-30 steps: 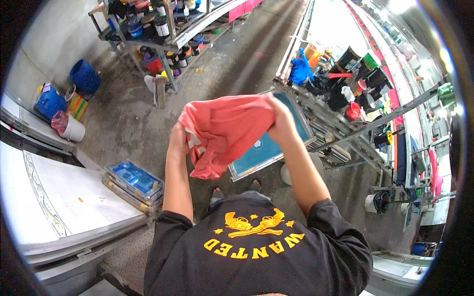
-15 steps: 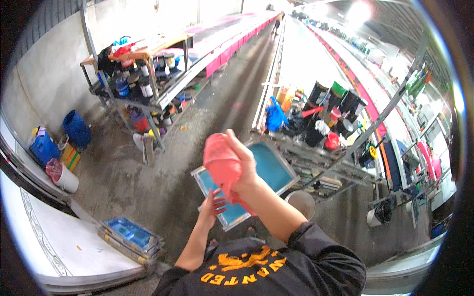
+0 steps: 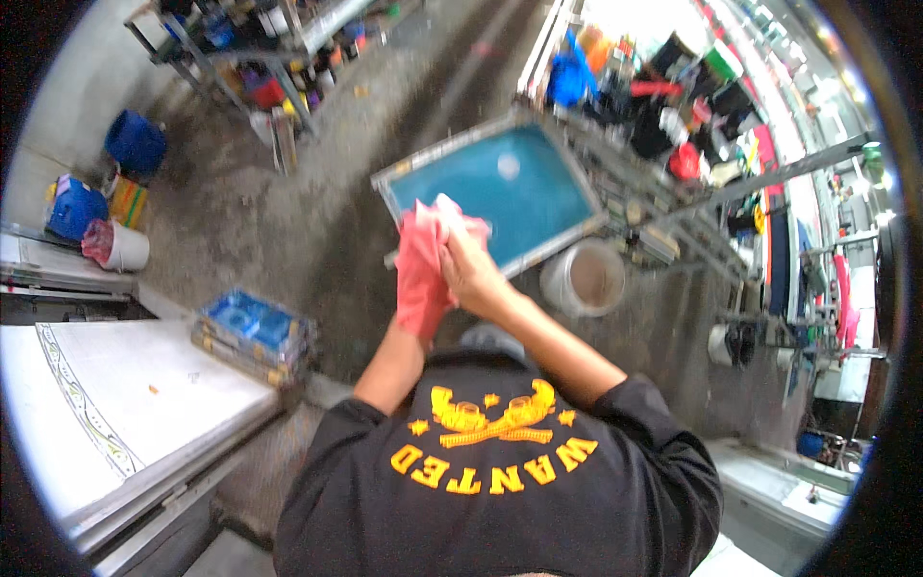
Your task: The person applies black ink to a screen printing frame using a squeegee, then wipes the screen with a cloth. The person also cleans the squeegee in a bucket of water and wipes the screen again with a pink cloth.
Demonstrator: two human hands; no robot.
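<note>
A limp coral-red rubber glove (image 3: 420, 260), creased and loose at its far end, covers my left hand down to the wrist (image 3: 409, 344). The fingers inside it are hidden. My right hand (image 3: 471, 274) is closed on the glove's right side, pressed against the covered left hand. Just beyond both hands is a framed screen (image 3: 538, 188) with blue mesh and a pale, stained frame. The glove overlaps the screen's near left corner in view; whether it touches I cannot tell.
A white bucket (image 3: 584, 279) stands right of the screen. Stacked blue screens (image 3: 252, 322) lie at the left beside a white table (image 3: 183, 404). A cluttered rack of paint tubs (image 3: 673, 115) is at the far right. Blue drums (image 3: 135, 141) stand along the left wall.
My view has tipped down. The glove, raised in my right hand before with my bare left hand beneath, now covers the left hand, and both hands have come together.
</note>
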